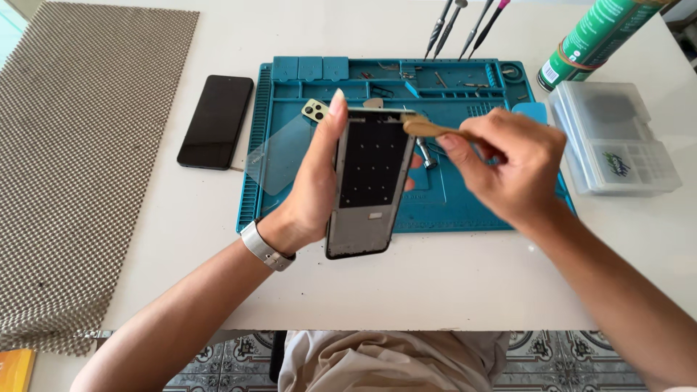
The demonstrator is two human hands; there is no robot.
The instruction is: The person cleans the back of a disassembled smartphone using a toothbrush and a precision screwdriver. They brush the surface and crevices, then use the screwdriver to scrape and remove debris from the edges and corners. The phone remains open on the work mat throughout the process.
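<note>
the phone frame looks like grey metal around a matt black inner panel. the brush has a pale wooden-looking handle. the repair mat is matt teal, rubbery, with moulded ridges. the black phone has a glossy glass face. the clear sheet looks smooth and shiny. the woven mat is coarse grey-beige mesh. the storage box is frosted translucent plastic. the counter is smooth matt white. a shiny metal-looking band sits on the wrist.

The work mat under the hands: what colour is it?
Teal blue work mat, seen in the head view.
</note>
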